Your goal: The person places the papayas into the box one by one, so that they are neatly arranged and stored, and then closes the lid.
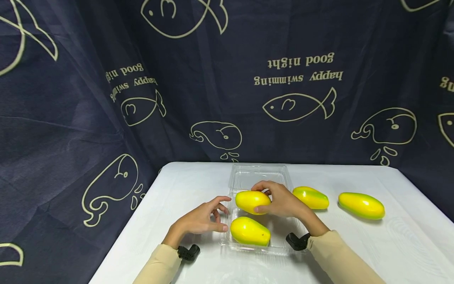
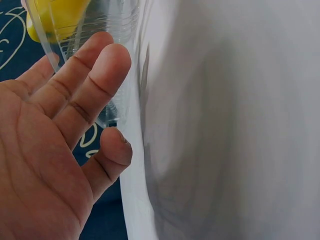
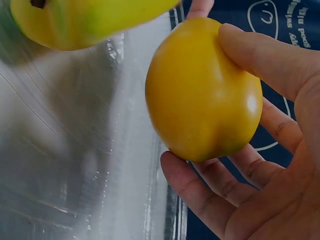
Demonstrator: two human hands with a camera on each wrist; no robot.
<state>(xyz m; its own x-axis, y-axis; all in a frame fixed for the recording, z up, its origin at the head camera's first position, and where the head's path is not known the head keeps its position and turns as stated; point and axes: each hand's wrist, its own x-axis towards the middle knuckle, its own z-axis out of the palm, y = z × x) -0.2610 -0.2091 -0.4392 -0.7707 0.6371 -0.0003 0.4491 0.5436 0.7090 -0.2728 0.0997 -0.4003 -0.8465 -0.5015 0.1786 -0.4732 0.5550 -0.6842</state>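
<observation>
My right hand (image 1: 281, 202) grips a yellow papaya (image 1: 250, 201) over the far part of a clear plastic box (image 1: 283, 248). In the right wrist view, the thumb lies on one side of this fruit and the other fingers curl around its opposite side. Nearer to me, a second yellow-green papaya (image 1: 250, 232) lies inside the box. My left hand (image 1: 201, 219) is by the box's left edge, its fingers spread and slightly bent, holding nothing. From the left wrist, the palm and fingers (image 2: 100, 80) show in front of the clear box wall.
The box's clear lid (image 1: 260, 176) lies folded back at the far side. Two more yellow-green papayas, a nearer-in one (image 1: 310, 198) and a far-right one (image 1: 361, 206), lie on the white-covered table (image 1: 184, 181). A dark printed curtain (image 1: 213, 86) hangs behind.
</observation>
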